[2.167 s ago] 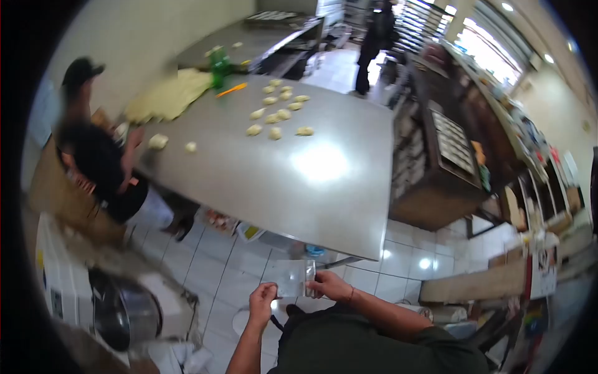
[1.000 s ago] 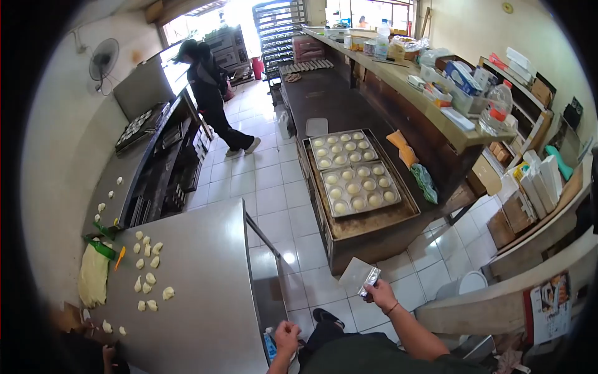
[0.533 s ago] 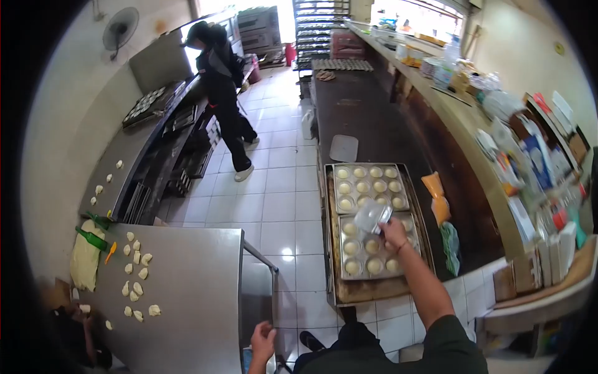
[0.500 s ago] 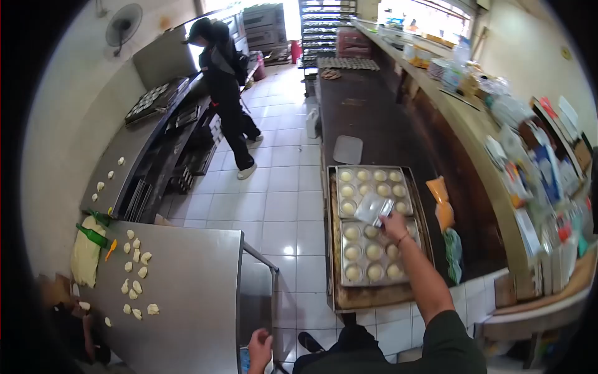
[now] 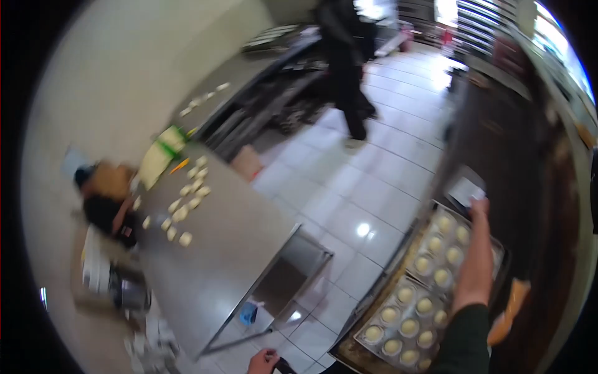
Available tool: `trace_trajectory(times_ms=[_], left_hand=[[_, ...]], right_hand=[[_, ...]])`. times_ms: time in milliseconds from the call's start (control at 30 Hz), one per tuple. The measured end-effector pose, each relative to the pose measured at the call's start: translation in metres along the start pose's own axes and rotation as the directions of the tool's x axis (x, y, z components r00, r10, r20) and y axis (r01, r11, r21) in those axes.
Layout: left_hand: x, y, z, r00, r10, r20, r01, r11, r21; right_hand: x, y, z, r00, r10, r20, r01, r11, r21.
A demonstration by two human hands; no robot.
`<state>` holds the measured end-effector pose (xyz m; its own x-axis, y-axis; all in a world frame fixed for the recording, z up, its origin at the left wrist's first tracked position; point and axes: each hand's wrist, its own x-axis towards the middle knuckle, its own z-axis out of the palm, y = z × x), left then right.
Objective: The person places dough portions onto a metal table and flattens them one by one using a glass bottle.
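My right hand (image 5: pixel 479 206) is stretched out past the far end of the trays, closed on a clear plastic packet (image 5: pixel 466 189) with a silvery edge. Below my right forearm lie two trays (image 5: pixel 406 279) of round cups, each cup holding a pale dough piece. At the bottom edge, beside the steel table (image 5: pixel 230 262), my left hand (image 5: pixel 265 360) has its fingers curled; whether anything is in them is too blurred to tell. Several dough pieces (image 5: pixel 180 214) lie on the steel table, with a green bottle (image 5: pixel 167 148) and an orange tool (image 5: pixel 180 166) near the dough sheet (image 5: pixel 154 163).
A person in dark clothes (image 5: pixel 344 62) stands in the tiled aisle. Another person (image 5: pixel 106 209) is at the left end of the steel table. An orange bag (image 5: pixel 509 311) lies right of the trays on the dark counter (image 5: pixel 498 137). A mixer bowl (image 5: pixel 134 293) stands lower left.
The view has swung left. My right hand has moved with the packet from above the trays to beyond their far end. My left hand stays low, with its fingers curled.
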<state>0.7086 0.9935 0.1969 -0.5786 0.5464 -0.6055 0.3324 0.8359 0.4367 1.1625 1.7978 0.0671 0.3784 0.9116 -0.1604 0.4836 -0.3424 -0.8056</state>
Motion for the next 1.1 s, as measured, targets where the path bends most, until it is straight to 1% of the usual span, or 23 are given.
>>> trace_trajectory(times_ms=[33,67,100,133,167,200,233,300,367,433,467,500,567,600,633,667,700,733,833,900,933,1000,1100], left_hand=[[-0.007,0.033,-0.004,0.998,-0.045,-0.045,0.045,0.999,-0.006],[-0.006,0.029,0.000,0.998,-0.011,-0.066,0.007,0.998,-0.067],[-0.007,0.042,-0.004,0.998,-0.035,-0.055,0.031,0.997,-0.065],[-0.009,0.049,-0.005,0.989,-0.082,-0.126,0.069,0.991,-0.111],[-0.009,0.054,-0.007,0.992,-0.040,-0.116,0.023,0.990,-0.140],[-0.007,0.059,-0.010,0.995,0.009,-0.097,-0.025,0.986,-0.166],[-0.004,0.059,-0.012,0.990,0.025,-0.141,-0.048,0.986,-0.160],[-0.007,0.068,-0.023,0.980,0.028,-0.196,-0.082,0.959,-0.272],[-0.017,0.085,-0.050,0.970,0.060,-0.237,-0.184,0.820,-0.542],[-0.041,0.111,-0.104,0.928,0.188,-0.321,-0.369,0.580,-0.726],[-0.067,0.133,-0.139,0.890,0.260,-0.374,-0.454,0.457,-0.765],[-0.092,0.144,-0.170,0.799,0.373,-0.472,-0.589,0.325,-0.740],[-0.145,0.153,-0.222,0.574,0.514,-0.638,-0.764,0.056,-0.642],[-0.170,0.152,-0.243,0.458,0.543,-0.703,-0.808,-0.075,-0.584],[-0.189,0.148,-0.262,0.319,0.611,-0.724,-0.807,-0.226,-0.546],[-0.204,0.137,-0.277,0.161,0.653,-0.740,-0.781,-0.375,-0.500],[-0.211,0.122,-0.287,0.046,0.658,-0.751,-0.788,-0.438,-0.432],[-0.219,0.100,-0.293,-0.072,0.659,-0.749,-0.785,-0.500,-0.365],[-0.250,0.019,-0.311,-0.052,0.595,-0.802,-0.741,-0.561,-0.368],[-0.270,-0.035,-0.330,-0.034,0.568,-0.823,-0.707,-0.596,-0.382],[-0.280,-0.061,-0.341,-0.030,0.556,-0.831,-0.697,-0.608,-0.382],[-0.300,-0.104,-0.363,0.003,0.556,-0.831,-0.674,-0.613,-0.413],[-0.328,-0.157,-0.390,0.101,0.556,-0.825,-0.640,-0.598,-0.482]], right_hand=[[0.040,0.032,0.016,0.999,0.030,0.031,-0.032,0.996,0.088],[0.018,0.006,0.002,0.998,0.068,0.001,-0.068,0.994,-0.084],[0.064,0.050,0.017,0.990,-0.130,-0.050,0.120,0.978,-0.169],[0.081,0.066,0.022,0.983,-0.183,0.020,0.184,0.974,-0.134],[0.089,0.075,0.022,0.989,-0.135,-0.056,0.110,0.940,-0.323],[0.069,0.052,0.013,0.989,-0.137,-0.063,0.087,0.861,-0.502],[-0.016,-0.032,-0.016,0.992,-0.118,-0.040,0.073,0.810,-0.582],[-0.026,-0.037,-0.014,0.972,-0.231,-0.031,0.159,0.753,-0.638],[-0.039,-0.030,0.007,0.873,-0.488,-0.008,0.413,0.747,-0.522],[-0.134,-0.059,0.032,0.782,-0.621,0.058,0.604,0.732,-0.314],[-0.162,-0.060,0.047,0.706,-0.661,0.255,0.708,0.666,-0.234],[-0.227,-0.073,0.063,0.667,-0.660,0.345,0.707,0.707,-0.013],[-0.334,-0.056,0.113,0.444,-0.815,0.374,0.845,0.519,0.129],[-0.405,-0.066,0.120,0.404,-0.692,0.598,0.747,0.627,0.220],[-0.527,-0.123,0.089,0.425,-0.349,0.835,0.364,0.911,0.195],[-0.579,-0.102,0.108,0.261,-0.431,0.864,0.429,0.853,0.296],[-0.621,-0.088,0.123,0.127,-0.356,0.926,0.426,0.862,0.274],[-0.677,-0.090,0.122,0.113,-0.344,0.932,0.456,0.852,0.259],[-0.833,-0.084,0.124,0.094,-0.277,0.956,0.498,0.845,0.196],[-0.905,-0.072,0.134,-0.091,-0.392,0.915,0.465,0.796,0.387],[-0.938,-0.072,0.138,-0.094,-0.407,0.908,0.469,0.787,0.401],[-1.001,-0.069,0.131,-0.181,-0.310,0.933,0.562,0.746,0.357],[-1.091,-0.080,0.130,-0.217,-0.198,0.956,0.512,0.811,0.284]])
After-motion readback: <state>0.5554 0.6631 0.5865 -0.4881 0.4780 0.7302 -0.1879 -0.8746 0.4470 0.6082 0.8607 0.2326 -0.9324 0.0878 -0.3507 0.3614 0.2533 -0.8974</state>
